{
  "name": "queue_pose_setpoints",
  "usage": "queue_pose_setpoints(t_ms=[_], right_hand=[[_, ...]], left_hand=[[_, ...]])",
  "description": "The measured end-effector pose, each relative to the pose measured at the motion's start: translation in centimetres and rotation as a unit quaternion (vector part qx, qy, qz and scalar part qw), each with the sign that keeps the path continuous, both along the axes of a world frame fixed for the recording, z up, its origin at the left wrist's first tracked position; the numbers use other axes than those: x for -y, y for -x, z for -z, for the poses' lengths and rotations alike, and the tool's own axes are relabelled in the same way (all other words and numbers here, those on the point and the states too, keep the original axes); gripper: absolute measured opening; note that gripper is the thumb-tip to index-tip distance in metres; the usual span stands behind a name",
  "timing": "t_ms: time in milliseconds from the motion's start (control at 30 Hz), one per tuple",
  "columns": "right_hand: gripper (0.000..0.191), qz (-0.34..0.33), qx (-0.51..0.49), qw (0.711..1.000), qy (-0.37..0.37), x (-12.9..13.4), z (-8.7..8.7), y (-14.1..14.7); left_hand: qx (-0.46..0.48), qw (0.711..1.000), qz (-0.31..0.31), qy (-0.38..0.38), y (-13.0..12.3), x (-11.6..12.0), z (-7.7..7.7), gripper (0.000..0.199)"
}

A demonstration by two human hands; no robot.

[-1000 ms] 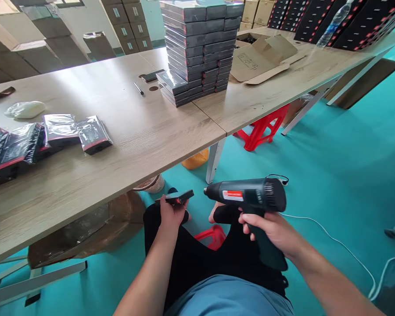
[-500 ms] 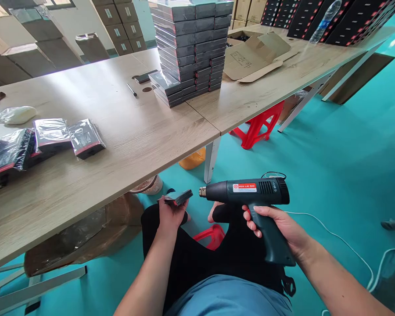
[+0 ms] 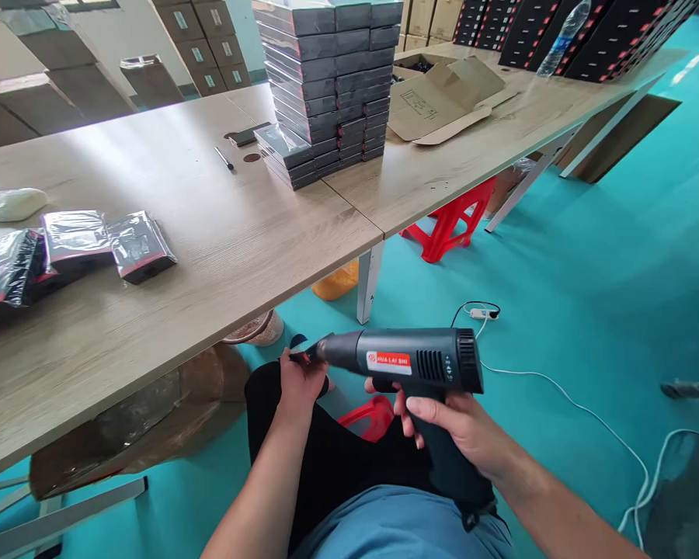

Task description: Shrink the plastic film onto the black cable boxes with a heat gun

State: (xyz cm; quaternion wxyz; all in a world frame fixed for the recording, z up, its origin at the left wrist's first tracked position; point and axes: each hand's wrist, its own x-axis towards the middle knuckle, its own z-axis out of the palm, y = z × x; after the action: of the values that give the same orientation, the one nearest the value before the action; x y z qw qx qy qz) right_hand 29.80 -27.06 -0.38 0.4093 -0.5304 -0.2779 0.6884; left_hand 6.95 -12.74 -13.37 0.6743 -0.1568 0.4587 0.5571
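My right hand (image 3: 448, 423) is wrapped round the handle of a dark heat gun (image 3: 408, 359) with a red and white label. The gun's nozzle points left, at my left hand (image 3: 303, 380). A small black box (image 3: 304, 355) is held in that hand, above my left knee; the nozzle hides much of it. Whether nozzle and box touch, I cannot tell. On the table to the left lie several film-wrapped boxes, the nearest a dark box with a red edge (image 3: 141, 247). A tall stack of wrapped boxes (image 3: 332, 85) stands farther back.
The wooden table (image 3: 238, 233) runs along my left and front. On it are an open cardboard carton (image 3: 425, 105), a pen (image 3: 224, 159) and a water bottle (image 3: 564, 39). Red stools (image 3: 451, 225) stand beneath. A power strip (image 3: 483, 314) with cords lies on the floor.
The heat gun has moved left and closer to me, its nozzle now in front of the box in my left hand. My left hand stays almost in place; the view has shifted slightly.
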Motion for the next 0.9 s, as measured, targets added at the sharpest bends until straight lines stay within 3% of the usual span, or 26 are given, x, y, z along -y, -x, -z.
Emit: queue_pose_setpoints(t_ms=[100,200,300,433,600,733,900], right_hand=[[0.035,0.029,0.074,0.997,-0.008,-0.4,-0.3,-0.4],[0.036,-0.046,0.063,0.997,0.024,-0.4,-0.8,-0.3],[0.039,-0.091,0.040,0.995,-0.007,-0.5,-0.9,0.7],[0.034,-0.002,0.113,0.993,-0.022,-1.3,-0.3,-0.1],[0.040,-0.038,0.003,0.996,0.078,0.5,-0.2,-3.6],[0.040,-0.016,-0.008,0.994,0.109,2.5,-1.0,-4.4],[0.043,0.028,-0.007,0.994,0.102,2.5,-0.8,-3.3]], left_hand=[[0.019,1.000,0.016,0.007,0.1,0.0,-0.1,0.040],[0.008,1.000,0.022,0.001,0.1,-0.1,0.0,0.039],[0.001,1.000,0.012,-0.010,0.1,0.0,0.2,0.033],[0.016,1.000,-0.005,-0.014,0.5,0.3,0.2,0.027],[0.054,0.994,0.058,-0.072,1.7,0.8,0.0,0.044],[0.046,0.992,0.113,-0.040,2.1,0.8,0.2,0.045],[0.014,0.999,0.042,-0.027,1.5,0.4,0.9,0.045]])
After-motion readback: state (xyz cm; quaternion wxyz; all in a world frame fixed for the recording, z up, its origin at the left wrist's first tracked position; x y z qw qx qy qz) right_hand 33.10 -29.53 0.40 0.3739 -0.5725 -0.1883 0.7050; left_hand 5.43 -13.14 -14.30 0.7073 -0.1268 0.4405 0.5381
